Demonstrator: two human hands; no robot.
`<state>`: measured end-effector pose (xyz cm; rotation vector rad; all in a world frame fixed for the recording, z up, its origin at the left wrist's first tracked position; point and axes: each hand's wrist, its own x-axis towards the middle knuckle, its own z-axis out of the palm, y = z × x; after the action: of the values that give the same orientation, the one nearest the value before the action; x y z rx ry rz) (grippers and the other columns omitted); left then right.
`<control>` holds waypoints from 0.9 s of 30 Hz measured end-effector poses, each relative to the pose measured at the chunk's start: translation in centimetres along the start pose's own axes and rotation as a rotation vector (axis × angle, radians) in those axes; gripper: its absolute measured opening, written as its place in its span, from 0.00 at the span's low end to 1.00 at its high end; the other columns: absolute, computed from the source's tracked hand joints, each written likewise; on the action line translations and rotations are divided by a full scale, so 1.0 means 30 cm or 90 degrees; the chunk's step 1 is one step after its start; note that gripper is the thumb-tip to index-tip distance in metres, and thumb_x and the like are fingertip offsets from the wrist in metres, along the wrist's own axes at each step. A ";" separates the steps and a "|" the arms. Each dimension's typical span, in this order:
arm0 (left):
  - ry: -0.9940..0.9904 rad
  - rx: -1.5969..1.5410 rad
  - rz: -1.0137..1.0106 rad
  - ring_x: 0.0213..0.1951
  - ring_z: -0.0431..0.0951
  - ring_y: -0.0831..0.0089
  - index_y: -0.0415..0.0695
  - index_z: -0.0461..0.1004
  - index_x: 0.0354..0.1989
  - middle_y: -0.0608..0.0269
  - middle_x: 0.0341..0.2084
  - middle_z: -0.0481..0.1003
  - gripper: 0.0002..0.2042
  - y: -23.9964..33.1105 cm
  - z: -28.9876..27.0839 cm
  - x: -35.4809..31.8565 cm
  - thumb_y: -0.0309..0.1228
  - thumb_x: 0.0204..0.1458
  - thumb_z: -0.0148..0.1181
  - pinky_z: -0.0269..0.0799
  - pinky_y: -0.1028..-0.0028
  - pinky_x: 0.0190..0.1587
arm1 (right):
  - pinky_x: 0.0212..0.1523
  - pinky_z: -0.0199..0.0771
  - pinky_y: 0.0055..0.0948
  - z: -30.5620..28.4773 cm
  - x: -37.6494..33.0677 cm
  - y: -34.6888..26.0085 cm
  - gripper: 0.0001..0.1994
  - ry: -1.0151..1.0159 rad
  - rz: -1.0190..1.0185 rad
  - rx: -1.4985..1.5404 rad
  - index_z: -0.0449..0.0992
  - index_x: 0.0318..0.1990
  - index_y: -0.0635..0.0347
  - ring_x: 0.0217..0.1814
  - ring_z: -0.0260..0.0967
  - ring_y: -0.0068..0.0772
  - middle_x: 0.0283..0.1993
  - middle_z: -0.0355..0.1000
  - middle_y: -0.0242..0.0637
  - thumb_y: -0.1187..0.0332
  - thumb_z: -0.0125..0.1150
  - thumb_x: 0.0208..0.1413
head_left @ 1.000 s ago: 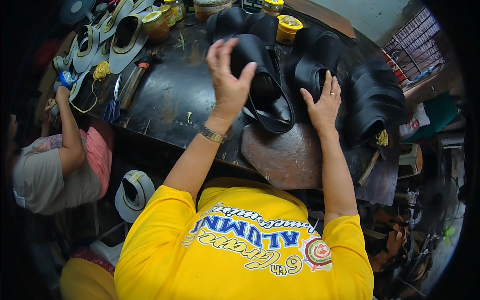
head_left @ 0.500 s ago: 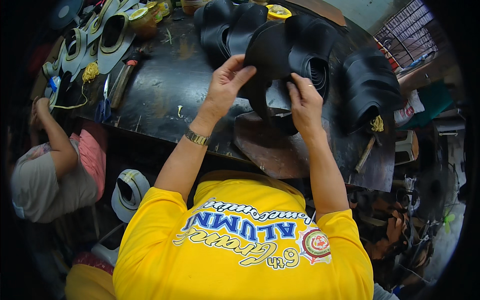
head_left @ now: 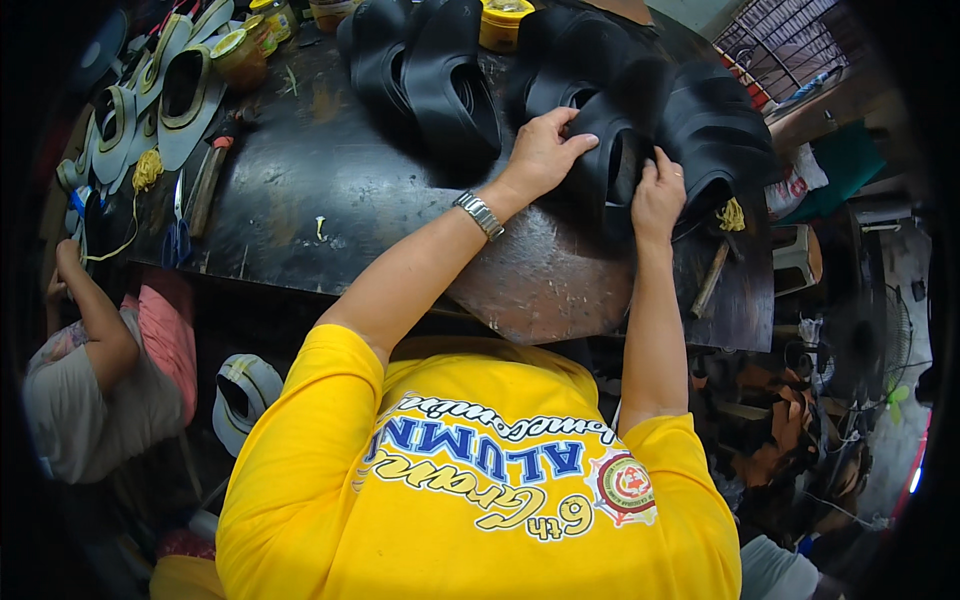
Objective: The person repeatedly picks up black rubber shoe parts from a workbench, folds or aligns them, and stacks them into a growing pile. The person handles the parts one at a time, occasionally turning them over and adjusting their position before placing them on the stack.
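Note:
My left hand pinches the left edge of a black shoe upper between thumb and fingers. At its right edge my right hand is closed on the same upper, whose oval opening faces me. The piece is low over the right part of the table, against other black uppers stacked on the right. Whether it rests on them I cannot tell. More black uppers lie to the left of my hands, and another group lies just behind them.
A brown board lies at the table's near edge. A wooden-handled tool and yellow string are at right. Blue-handled scissors, pale shoe uppers and jars stand at left, near another person.
Both hands have moved right with the black upper and lowered it toward the right-hand stack. Its opening now faces me. The view has shifted slightly.

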<state>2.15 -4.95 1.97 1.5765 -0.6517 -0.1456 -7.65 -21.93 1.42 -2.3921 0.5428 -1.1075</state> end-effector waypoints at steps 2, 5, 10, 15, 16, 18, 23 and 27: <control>0.027 0.053 0.033 0.34 0.79 0.80 0.33 0.72 0.58 0.56 0.36 0.81 0.25 0.002 -0.015 -0.001 0.35 0.56 0.68 0.75 0.79 0.40 | 0.52 0.73 0.42 0.044 0.020 0.001 0.14 -0.009 -0.007 0.026 0.78 0.52 0.67 0.48 0.74 0.57 0.45 0.75 0.55 0.72 0.53 0.62; -0.008 0.203 0.122 0.39 0.81 0.67 0.35 0.73 0.59 0.52 0.42 0.80 0.30 0.012 -0.074 0.003 0.47 0.57 0.65 0.76 0.72 0.46 | 0.56 0.71 0.41 0.101 0.053 -0.035 0.16 -0.003 0.045 0.072 0.77 0.54 0.69 0.53 0.73 0.57 0.50 0.74 0.55 0.71 0.53 0.64; -0.119 0.444 0.260 0.56 0.75 0.56 0.38 0.74 0.58 0.51 0.55 0.71 0.33 0.012 -0.154 0.008 0.58 0.58 0.58 0.74 0.62 0.55 | 0.60 0.69 0.40 0.159 0.039 -0.093 0.17 -0.001 0.083 0.144 0.74 0.58 0.69 0.57 0.72 0.54 0.56 0.72 0.53 0.71 0.53 0.65; -0.118 0.487 0.272 0.52 0.77 0.55 0.42 0.77 0.55 0.51 0.54 0.68 0.33 0.034 -0.160 0.013 0.61 0.58 0.56 0.76 0.63 0.53 | 0.64 0.66 0.34 0.143 0.033 -0.043 0.20 -0.041 0.172 0.290 0.71 0.63 0.67 0.63 0.70 0.47 0.60 0.71 0.51 0.70 0.53 0.66; -0.119 0.483 0.262 0.52 0.77 0.55 0.42 0.77 0.55 0.51 0.53 0.68 0.33 0.044 -0.163 0.016 0.61 0.58 0.56 0.76 0.63 0.52 | 0.65 0.65 0.32 0.136 0.032 -0.034 0.20 -0.045 0.202 0.293 0.70 0.64 0.67 0.65 0.70 0.43 0.63 0.71 0.49 0.70 0.53 0.67; -0.124 0.493 0.217 0.51 0.78 0.54 0.42 0.78 0.54 0.51 0.54 0.68 0.34 0.066 -0.169 0.024 0.63 0.56 0.56 0.76 0.63 0.53 | 0.65 0.65 0.32 0.126 0.026 -0.035 0.20 -0.034 0.216 0.328 0.69 0.64 0.67 0.65 0.69 0.42 0.64 0.70 0.49 0.70 0.53 0.67; -0.041 0.421 0.066 0.54 0.76 0.52 0.36 0.81 0.47 0.46 0.55 0.69 0.41 0.080 -0.164 0.018 0.70 0.48 0.59 0.74 0.61 0.55 | 0.65 0.64 0.30 0.136 -0.016 -0.121 0.21 -0.059 0.146 0.436 0.69 0.66 0.63 0.64 0.69 0.38 0.63 0.71 0.45 0.71 0.53 0.67; -0.023 0.282 -0.061 0.53 0.77 0.56 0.25 0.72 0.54 0.45 0.56 0.69 0.46 0.055 -0.149 0.015 0.65 0.49 0.64 0.73 0.66 0.56 | 0.65 0.65 0.30 0.141 -0.013 -0.160 0.21 -0.094 0.131 0.400 0.70 0.66 0.58 0.64 0.68 0.35 0.63 0.69 0.43 0.73 0.52 0.67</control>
<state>4.08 -1.20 4.24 2.0363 -0.6667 -0.1050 -3.79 -16.82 1.34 -1.8066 0.3173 -0.8431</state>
